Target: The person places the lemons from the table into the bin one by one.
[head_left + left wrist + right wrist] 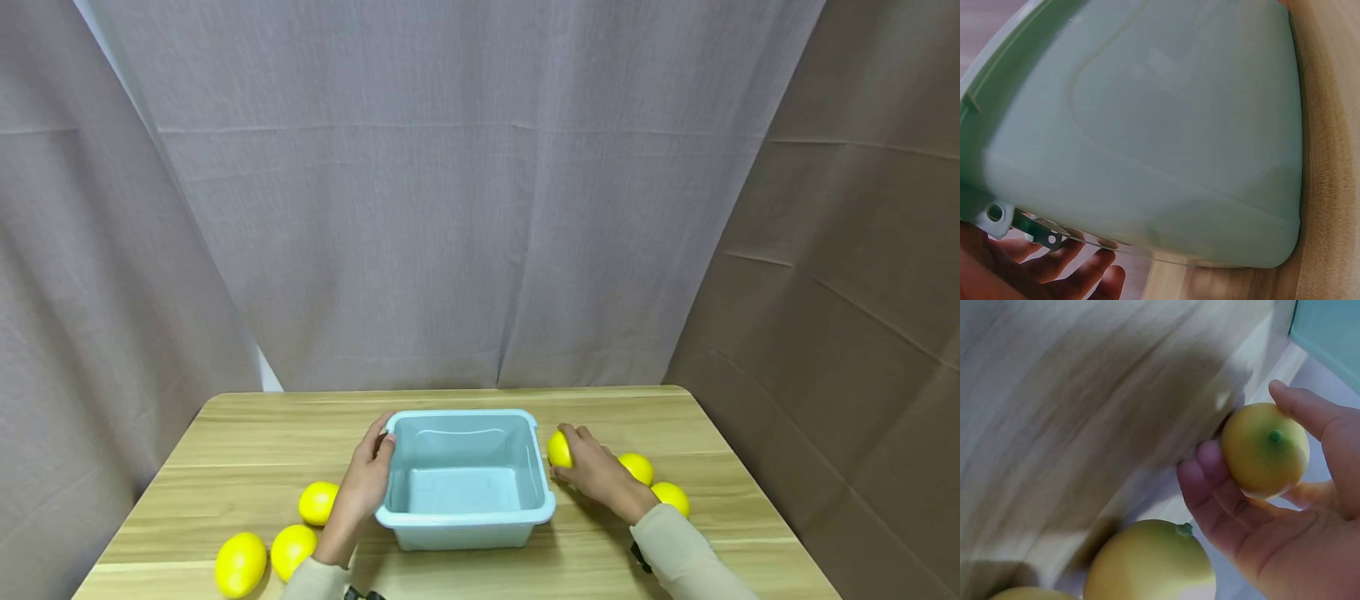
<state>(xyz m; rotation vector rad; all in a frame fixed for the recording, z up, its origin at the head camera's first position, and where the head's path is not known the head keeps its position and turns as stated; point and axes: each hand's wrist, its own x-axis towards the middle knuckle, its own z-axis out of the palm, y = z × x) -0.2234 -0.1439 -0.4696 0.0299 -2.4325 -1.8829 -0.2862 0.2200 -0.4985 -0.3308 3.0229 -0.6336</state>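
Note:
A light blue plastic basin [465, 533] stands at the middle of the table, with bare floor and walls inside. My left hand [369, 477] holds its left rim, thumb over the edge and fingers along the outside. In the left wrist view the basin's side wall [1179, 125] fills most of the picture, and the fingers [1088, 275] lie beside it. Just right of the basin, my right hand [600, 473] grips a yellow lemon [558, 449] with a small green stem end. In the right wrist view this lemon [1263, 453] sits between thumb and fingers.
Two more lemons, one farther back [636, 468] and one nearer [672, 497], lie beside my right forearm. On the left side are three lemons: one by my wrist [318, 502], one nearer [292, 552], one leftmost [241, 564]. Grey curtains [450, 208] hang behind the wooden table [225, 467].

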